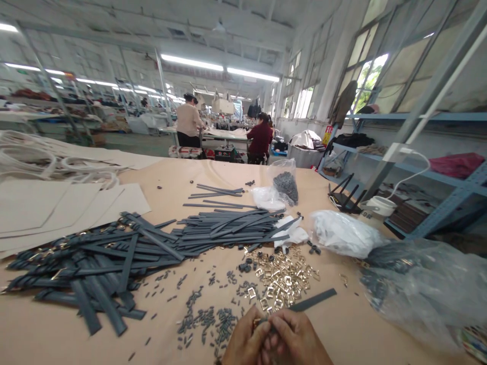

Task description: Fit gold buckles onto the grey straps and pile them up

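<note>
Here, your left hand and right hand meet at the near side of the table, fingers pinched closed around the near end of a dark strap, which sticks out toward the far right. How its hidden end sits, I cannot tell. Gold buckles lie just beyond your hands, small dark pieces to the left, piled straps farther off.
</note>
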### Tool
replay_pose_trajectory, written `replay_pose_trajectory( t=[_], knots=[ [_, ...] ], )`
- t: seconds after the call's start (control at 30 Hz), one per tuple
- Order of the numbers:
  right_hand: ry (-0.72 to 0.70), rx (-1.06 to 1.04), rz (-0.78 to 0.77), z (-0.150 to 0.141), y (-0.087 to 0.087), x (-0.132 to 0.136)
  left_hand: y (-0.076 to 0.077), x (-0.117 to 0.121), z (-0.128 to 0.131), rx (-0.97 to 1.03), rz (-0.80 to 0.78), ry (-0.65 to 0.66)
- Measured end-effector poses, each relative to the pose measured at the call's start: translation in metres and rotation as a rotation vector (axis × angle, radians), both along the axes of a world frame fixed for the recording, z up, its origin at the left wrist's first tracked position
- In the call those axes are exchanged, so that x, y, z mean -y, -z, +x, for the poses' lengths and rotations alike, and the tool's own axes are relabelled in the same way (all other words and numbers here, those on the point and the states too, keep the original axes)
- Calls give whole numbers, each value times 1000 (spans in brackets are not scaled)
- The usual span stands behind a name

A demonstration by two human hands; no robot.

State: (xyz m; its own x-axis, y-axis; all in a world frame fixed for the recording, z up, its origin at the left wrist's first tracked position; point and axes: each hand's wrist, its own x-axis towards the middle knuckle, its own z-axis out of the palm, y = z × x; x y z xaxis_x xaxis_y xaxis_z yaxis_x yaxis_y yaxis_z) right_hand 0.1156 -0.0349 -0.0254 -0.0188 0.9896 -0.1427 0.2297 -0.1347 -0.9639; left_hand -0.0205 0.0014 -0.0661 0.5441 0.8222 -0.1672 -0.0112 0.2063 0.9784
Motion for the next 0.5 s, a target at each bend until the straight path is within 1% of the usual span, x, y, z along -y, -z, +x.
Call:
replay_pose_trajectory(
  t=[0.03, 0.1, 0.13, 0.17, 0.23, 0.33, 0.4, 0.5],
  knots=[
    [14, 74, 51, 5, -8, 1, -5, 0, 0, 11, -28, 9],
    [159, 282, 187, 18, -19, 2, -14, 0, 0, 36, -51, 7],
    [180, 392, 244, 26, -22, 2, -16, -1, 0, 46, -58, 7],
    [170, 483, 296, 34, -23, 2, -18, -2, -1, 55, -65, 8],
    [35, 631, 301, 48, -22, 1, -19, -4, -1, 68, -86, 21],
    [-180, 775, 200, 57, -19, 1, -17, -5, -3, 79, -104, 48],
    [-250, 799, 147, 55, -21, 1, -16, -5, -3, 84, -102, 68],
    [-307, 707, 93, 45, -26, 0, -16, -5, -2, 73, -101, 80]
  ],
)
